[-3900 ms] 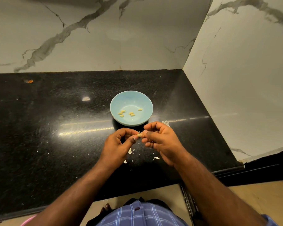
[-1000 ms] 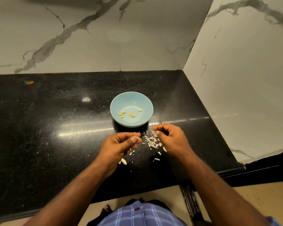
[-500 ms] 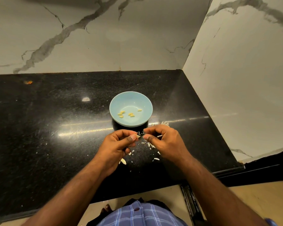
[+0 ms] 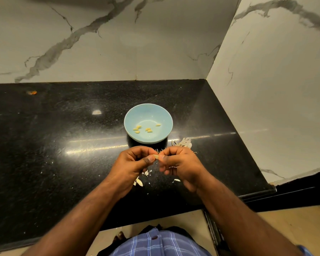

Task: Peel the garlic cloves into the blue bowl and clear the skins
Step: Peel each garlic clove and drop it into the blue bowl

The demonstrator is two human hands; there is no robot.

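A pale garlic clove [image 4: 156, 156] is pinched between the fingertips of my left hand [image 4: 132, 165] and my right hand [image 4: 181, 164], just above the black counter. The two hands meet close in front of the blue bowl [image 4: 129, 117], which holds several peeled yellowish cloves [image 4: 147, 129]. White garlic skins lie on the counter: a papery clump [image 4: 183, 142] to the right of the bowl, and loose flakes [image 4: 139, 182] under and between my hands. Most of the flakes are hidden by my hands.
The black granite counter [image 4: 54, 145] ends in a marble wall corner at the back and right. Its front edge [image 4: 257, 194] runs just below my forearms. A small orange speck [image 4: 31, 92] lies at the far left.
A second ago my right hand was apart, over the scattered skins at the right. It has come back to my left hand, and both now pinch the clove together.
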